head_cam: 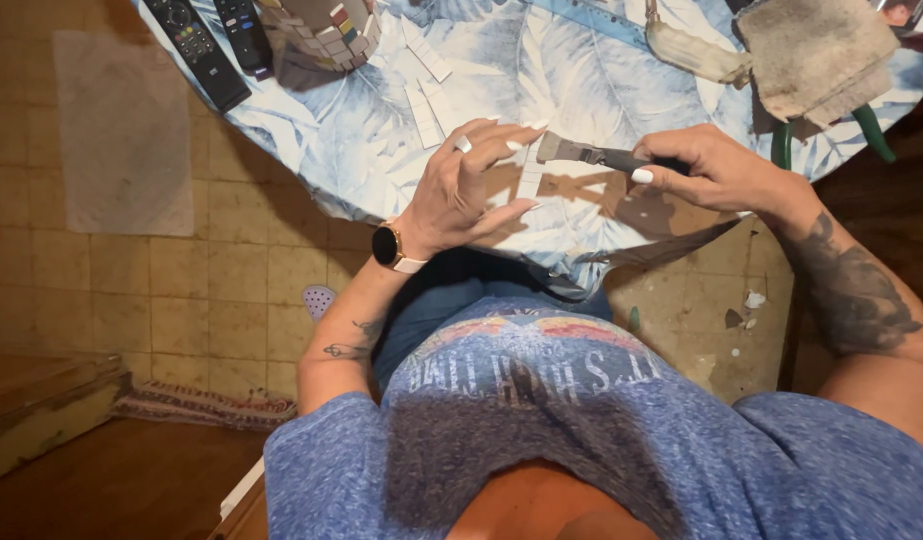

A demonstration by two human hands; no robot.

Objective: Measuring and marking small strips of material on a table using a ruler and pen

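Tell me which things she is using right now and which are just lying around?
In use:
- small white rectangular tile strip, in the left hand
- dark-handled putty knife, in the right hand

Lying about:
- two black remote controls
- worn beige cloth
- green-handled pliers
- spare white tile strips

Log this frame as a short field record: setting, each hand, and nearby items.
setting: round table with a blue leaf-print cover, tiled floor below
left hand: left hand pinches a small white tile strip, ring and wristwatch on
right hand: right hand grips a narrow scraper-like tool, its tip at the strip
nearby: loose white strips, two remote controls, mosaic-covered pot, worn cloth
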